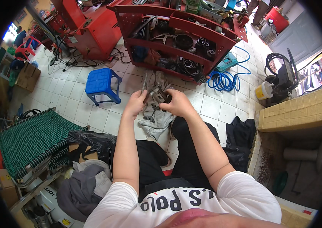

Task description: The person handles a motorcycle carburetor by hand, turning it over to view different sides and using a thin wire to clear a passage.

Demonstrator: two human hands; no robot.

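Note:
My left hand (135, 103) is closed around a slim grey metal tool (145, 81) that points up and away from me; its exact kind is too small to make out. My right hand (179, 103) grips a dark grey metal part (156, 95) with an open, bracket-like shape, perhaps a brake caliper. The two hands are close together in front of my knees, with the part between them. Below them a crumpled grey rag (156, 127) lies on the tiled floor, with small dark pieces by it that I cannot make out.
A red tool cart (176, 19) loaded with metal parts stands just beyond my hands. To the left are a blue plastic stool (102, 84) and a green woven folding bed (35, 138). Right of the cart lies a coiled blue hose (221, 81). Black cloth (240, 136) lies by my right leg.

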